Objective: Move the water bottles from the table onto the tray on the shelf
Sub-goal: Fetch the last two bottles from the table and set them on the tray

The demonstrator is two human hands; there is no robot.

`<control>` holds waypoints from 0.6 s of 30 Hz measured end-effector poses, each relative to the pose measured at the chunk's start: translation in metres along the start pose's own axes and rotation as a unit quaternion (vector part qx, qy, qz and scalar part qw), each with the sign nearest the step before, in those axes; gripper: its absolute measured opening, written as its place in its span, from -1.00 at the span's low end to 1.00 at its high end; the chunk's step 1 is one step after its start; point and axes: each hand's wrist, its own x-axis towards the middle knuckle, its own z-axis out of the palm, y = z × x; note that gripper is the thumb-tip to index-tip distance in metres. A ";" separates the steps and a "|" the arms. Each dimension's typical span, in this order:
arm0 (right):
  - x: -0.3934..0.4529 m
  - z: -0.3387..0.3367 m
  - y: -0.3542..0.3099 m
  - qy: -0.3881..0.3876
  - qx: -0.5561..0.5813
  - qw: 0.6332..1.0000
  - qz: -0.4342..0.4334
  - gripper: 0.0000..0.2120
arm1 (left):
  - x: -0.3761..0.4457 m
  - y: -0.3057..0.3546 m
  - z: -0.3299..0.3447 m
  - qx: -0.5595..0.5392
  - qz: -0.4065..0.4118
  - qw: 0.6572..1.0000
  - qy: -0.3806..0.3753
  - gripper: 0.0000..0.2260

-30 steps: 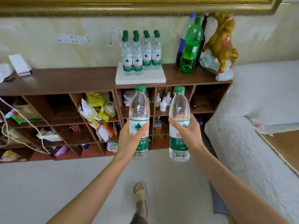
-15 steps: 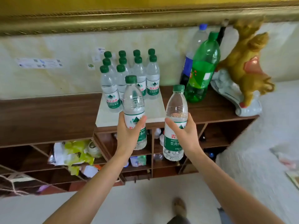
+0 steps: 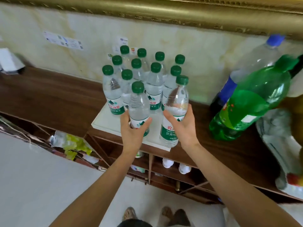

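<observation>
Hands [image 3: 160, 128] each grip a bottle [image 3: 139, 108] | tray [image 3: 105, 123] rear crowded w/ bottles | big green bottle [image 3: 249, 102] just R

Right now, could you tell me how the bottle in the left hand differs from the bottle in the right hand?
The left-hand water bottle stands nearly upright, while the right-hand water bottle leans to the left. The left hand wraps across most of its bottle's label; the right hand leaves its bottle's green label with red characters showing. Both are clear, green-capped bottles held over the front of the white tray.
</observation>
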 end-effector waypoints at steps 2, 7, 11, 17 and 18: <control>0.007 0.003 0.001 -0.011 -0.002 1.000 -0.003 -0.44 | 0.003 -0.001 0.001 -0.015 -0.014 1.000 -0.021 -0.45; 0.017 0.009 0.011 -0.025 -0.031 0.999 -0.002 -0.40 | 0.011 -0.003 -0.008 0.001 -0.015 0.998 -0.066 -0.42; 0.016 0.011 0.018 -0.038 -0.054 0.998 -0.004 -0.36 | 0.016 -0.003 -0.014 0.013 -0.017 0.995 -0.100 -0.41; 0.008 0.008 0.017 -0.040 -0.092 0.995 -0.006 -0.35 | 0.020 -0.015 -0.026 0.079 0.011 0.988 -0.129 -0.36; 0.006 0.006 0.019 -0.038 -0.096 0.995 -0.003 -0.35 | 0.017 -0.017 -0.030 0.082 0.009 0.988 -0.129 -0.36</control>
